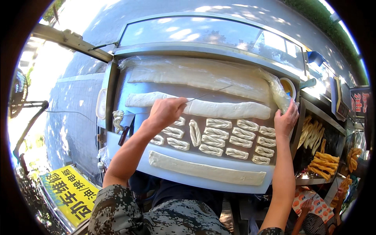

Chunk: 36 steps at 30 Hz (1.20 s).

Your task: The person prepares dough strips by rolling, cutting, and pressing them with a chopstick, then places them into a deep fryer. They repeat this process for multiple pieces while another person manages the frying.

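My left hand point(166, 111) is closed on a long thin metal rod point(215, 91), which slants over a long floury dough strip point(231, 107). My right hand point(286, 117) grips the bunched plastic film point(280, 88) at the right edge of the steel work surface point(121, 92). That film covers a wide dough slab point(196, 72) along the back. Several short twisted dough pieces point(211, 133) lie in rows between my arms. A flat dough strip point(205, 166) rests on the white front board point(270, 176).
Right of the surface stands a rack of fried dough sticks point(323, 164), with a yellow bowl point(287, 87) farther back. Another person's hand point(306, 205) shows at the lower right. A black fan point(17, 94) and a yellow sign point(66, 192) are at left. A raised glass panel point(207, 31) borders the back.
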Each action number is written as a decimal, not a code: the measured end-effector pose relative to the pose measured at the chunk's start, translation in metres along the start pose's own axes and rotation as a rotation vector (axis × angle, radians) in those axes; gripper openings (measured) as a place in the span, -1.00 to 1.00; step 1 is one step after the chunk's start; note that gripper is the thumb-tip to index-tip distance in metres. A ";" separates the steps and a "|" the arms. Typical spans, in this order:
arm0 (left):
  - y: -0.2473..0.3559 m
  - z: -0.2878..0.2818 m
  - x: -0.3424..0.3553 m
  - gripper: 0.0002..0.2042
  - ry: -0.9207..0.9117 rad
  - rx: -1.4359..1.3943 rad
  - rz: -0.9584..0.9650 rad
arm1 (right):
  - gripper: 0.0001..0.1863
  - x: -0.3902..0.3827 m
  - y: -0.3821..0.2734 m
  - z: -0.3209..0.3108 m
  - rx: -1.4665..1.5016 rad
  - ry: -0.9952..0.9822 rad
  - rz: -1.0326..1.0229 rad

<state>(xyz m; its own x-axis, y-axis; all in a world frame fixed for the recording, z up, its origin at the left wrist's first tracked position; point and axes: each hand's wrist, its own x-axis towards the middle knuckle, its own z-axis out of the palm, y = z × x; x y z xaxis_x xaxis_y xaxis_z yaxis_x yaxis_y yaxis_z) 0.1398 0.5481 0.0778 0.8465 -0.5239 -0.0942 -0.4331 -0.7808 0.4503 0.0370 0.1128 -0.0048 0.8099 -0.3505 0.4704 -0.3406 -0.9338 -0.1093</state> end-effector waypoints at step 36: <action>-0.259 -0.031 0.081 -0.51 0.436 0.400 0.012 | -0.85 0.031 -0.074 0.048 0.068 -0.142 -0.303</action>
<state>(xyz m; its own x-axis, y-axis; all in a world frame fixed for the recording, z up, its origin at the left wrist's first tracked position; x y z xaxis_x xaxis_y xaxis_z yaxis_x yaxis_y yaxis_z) 0.3300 0.7187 -0.0194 0.8531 -0.4117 0.3204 -0.4550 -0.8876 0.0712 0.1103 0.1671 -0.0241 0.9294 -0.0584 0.3644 -0.0458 -0.9980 -0.0431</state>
